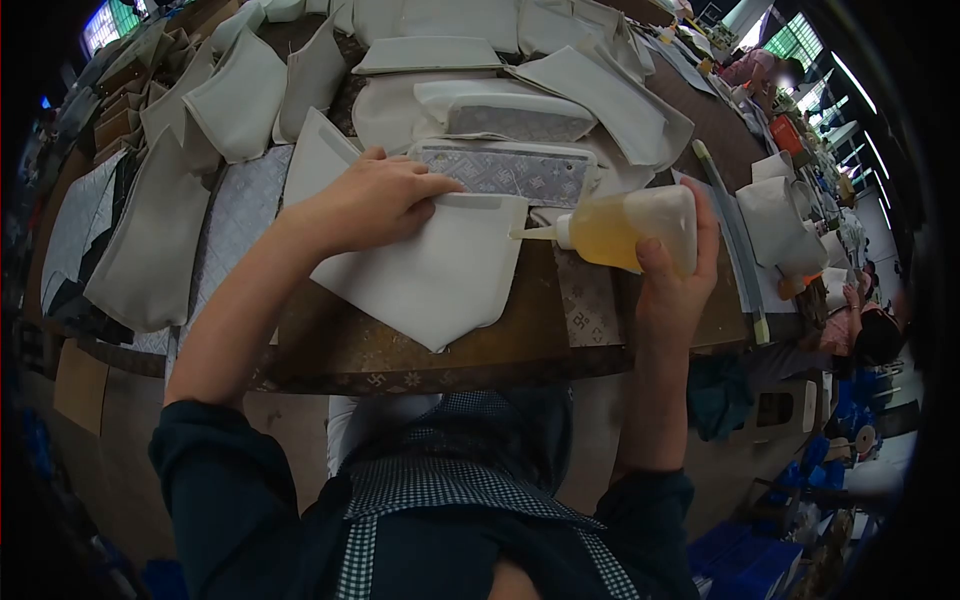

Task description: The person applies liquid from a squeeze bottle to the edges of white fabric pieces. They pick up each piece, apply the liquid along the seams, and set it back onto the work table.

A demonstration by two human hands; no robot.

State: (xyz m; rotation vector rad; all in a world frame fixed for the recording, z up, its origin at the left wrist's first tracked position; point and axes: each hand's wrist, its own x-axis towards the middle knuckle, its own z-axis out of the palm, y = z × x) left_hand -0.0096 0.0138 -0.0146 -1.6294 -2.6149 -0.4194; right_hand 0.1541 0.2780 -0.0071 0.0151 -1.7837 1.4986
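A white, leather-like panel [430,265] with a pointed lower corner lies in front of me, its near tip by the table edge. My left hand [375,200] rests palm down over its upper left part, index finger stretched along the top edge and thumb on the surface. My right hand [675,250] is wrapped around a squeeze bottle [625,225] of yellowish liquid. The bottle is tilted on its side, and its thin nozzle points left at the panel's upper right edge. Just behind the panel is a grey patterned piece [510,172].
White panels [235,95] are piled at the left and across the back [425,55]. Beyond the bottle, a long strip [730,235] runs along the right side. More white pieces [780,225] lie there. Another person [845,325] is at the far right.
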